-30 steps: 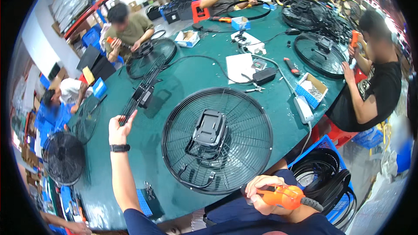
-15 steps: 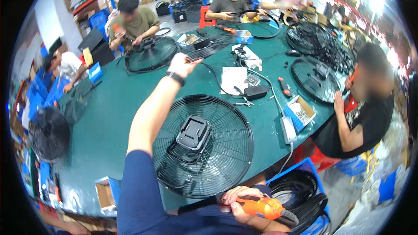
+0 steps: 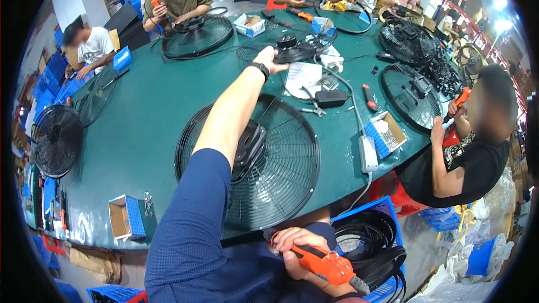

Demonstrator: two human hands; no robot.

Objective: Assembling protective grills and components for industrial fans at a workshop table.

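My left hand (image 3: 272, 62) reaches over the table, thumb raised and fingers stretched apart at the near edge of a black fan part with a round hub (image 3: 286, 45). It touches that edge, and part of the contact is hidden. Below my left forearm lies a large round black fan grille (image 3: 281, 174); the forearm covers part of the dark housing (image 3: 250, 146) at its middle. Close to my body, my right hand (image 3: 300, 241) is closed around an orange electric screwdriver (image 3: 328, 266), its cord end toward the lower right.
A white sheet (image 3: 303, 78), a black adapter (image 3: 330, 99), a red-handled tool (image 3: 369, 97) and a box of screws (image 3: 384, 134) lie right. A small open box (image 3: 126, 217) stands left. A blue crate (image 3: 393, 219) holds black rings. Co-workers sit around the green table (image 3: 129, 134).
My left hand and the hubbed fan part have moved right across the table. The view has shifted, and my forearm now covers more of the near grille. My right hand still holds the screwdriver.
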